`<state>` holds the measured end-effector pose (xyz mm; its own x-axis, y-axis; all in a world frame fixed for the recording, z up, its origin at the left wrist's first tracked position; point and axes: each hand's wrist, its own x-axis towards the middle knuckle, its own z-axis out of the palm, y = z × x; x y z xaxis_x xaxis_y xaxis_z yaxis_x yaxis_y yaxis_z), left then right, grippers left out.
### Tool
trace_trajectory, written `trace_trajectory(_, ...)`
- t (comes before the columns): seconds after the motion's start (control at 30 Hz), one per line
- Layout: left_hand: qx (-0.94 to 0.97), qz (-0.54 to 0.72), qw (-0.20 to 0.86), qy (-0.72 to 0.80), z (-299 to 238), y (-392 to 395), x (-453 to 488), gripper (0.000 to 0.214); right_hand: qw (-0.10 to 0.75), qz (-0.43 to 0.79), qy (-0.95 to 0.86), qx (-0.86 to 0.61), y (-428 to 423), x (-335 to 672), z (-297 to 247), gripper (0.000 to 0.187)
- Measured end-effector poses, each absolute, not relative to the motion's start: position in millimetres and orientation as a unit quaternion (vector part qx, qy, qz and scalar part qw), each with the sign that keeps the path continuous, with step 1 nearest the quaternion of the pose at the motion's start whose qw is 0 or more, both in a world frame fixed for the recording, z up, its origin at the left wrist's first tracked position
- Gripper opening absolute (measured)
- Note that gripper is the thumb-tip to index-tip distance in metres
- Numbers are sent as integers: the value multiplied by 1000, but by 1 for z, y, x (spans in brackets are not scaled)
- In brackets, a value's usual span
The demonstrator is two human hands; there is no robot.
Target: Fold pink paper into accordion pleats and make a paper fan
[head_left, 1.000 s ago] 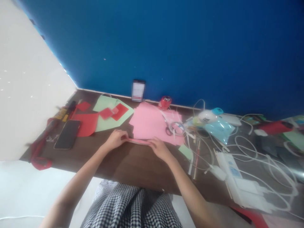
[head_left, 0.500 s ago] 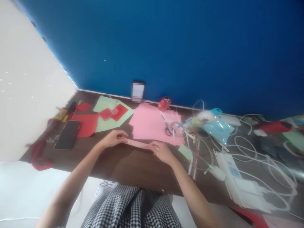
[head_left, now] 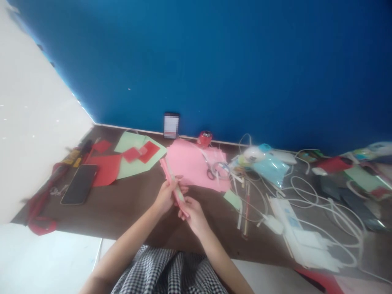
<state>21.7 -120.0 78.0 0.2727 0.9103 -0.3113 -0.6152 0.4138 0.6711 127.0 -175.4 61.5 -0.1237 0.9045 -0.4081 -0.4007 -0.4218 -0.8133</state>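
Note:
A narrow folded strip of pink paper (head_left: 169,172) slants between my hands, with a pale band along its upper face. My left hand (head_left: 167,195) is closed round its middle. Nearer to me, my right hand (head_left: 192,212) pinches the lower end with thumb and fingers. The strip's far end reaches the left edge of a stack of pink paper sheets (head_left: 190,163) on the dark table. Scissors (head_left: 211,173) and a roll of clear tape (head_left: 221,170) lie on the stack's right side. Blur hides the strip's finer folds.
Left on the table (head_left: 134,208) are a phone (head_left: 79,184), red paper (head_left: 105,169) and green paper (head_left: 122,165). To the right lie pencils (head_left: 246,208), a power strip (head_left: 286,220) with tangled white cables, and a blue packet (head_left: 271,169). A blue wall (head_left: 214,69) rises behind.
The pink strip has turned from lying crosswise to pointing away from me. My hands have come closer together, the left sliding from the strip's end to its middle. The view has shifted slightly.

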Motion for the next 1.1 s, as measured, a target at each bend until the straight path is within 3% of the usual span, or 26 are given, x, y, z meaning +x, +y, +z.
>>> trace_trajectory(0.1, 171, 523, 779, 301, 77, -117, 26, 28, 424, 691, -317, -492, -179, 133, 63, 33)
trace_trajectory(0.2, 144, 538, 782, 280, 76, -117, 31, 33, 390, 662, -382, -513, -181, 136, 67, 37)
trace_trajectory(0.33, 119, 561, 781, 248, 80, -117, 33, 38, 406, 585, -446, -543, -184, 137, 70, 38)
trace_trajectory(0.53, 111, 557, 789, 235, 89, -111, 28, 38, 389, 597, -482, -510, -187, 142, 78, 39)
trace_trajectory(0.63, 99, 568, 782, 237, 95, -108, 28, 42, 394, 518, -526, -547, -189, 140, 76, 41)
trace_trajectory(0.8, 211, 513, 791, 258, 96, -103, 30, 32, 385, 494, -537, -565, -191, 140, 66, 41)
trace_trajectory(0.87, 328, 476, 755, 310, 93, -100, 26, 34, 386, 390, -592, -590, -191, 149, 72, 33)
trace_trajectory(0.97, 570, 376, 632, 366, 92, -98, 17, 29, 377, 107, -697, -600, -189, 169, 95, 36)
trace_trajectory(1.1, 788, 212, 476, 329, 102, -103, 13, 22, 215, -48, -823, -524, -176, 188, 124, 41)
